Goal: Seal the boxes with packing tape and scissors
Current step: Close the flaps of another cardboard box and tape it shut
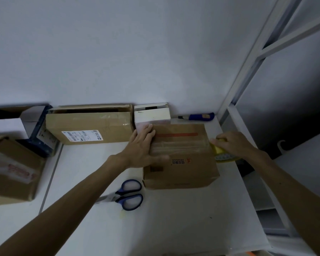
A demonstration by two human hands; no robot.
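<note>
Our left hand [142,145] lies flat on the 9 o'clock end of the brown box [181,169], fingers straight, pressing down. Our right hand [233,143] is at the box's 3 o'clock side, fingers curled round the yellow tape roll [220,152]. A clear strip of tape [179,146] runs across the box top from 9 o'clock to 3 o'clock, between the two hands. The box sits on the white table [174,218]. The scissors [129,194] lie on the table at 7 o'clock from the box, just beside its near corner. Their blue handles point to 3 o'clock and the blades to 9 o'clock, partly hidden under our left arm. They lie at 6 o'clock from the left hand, which is the nearer one. We think the cut comes next, at the roll end.
</note>
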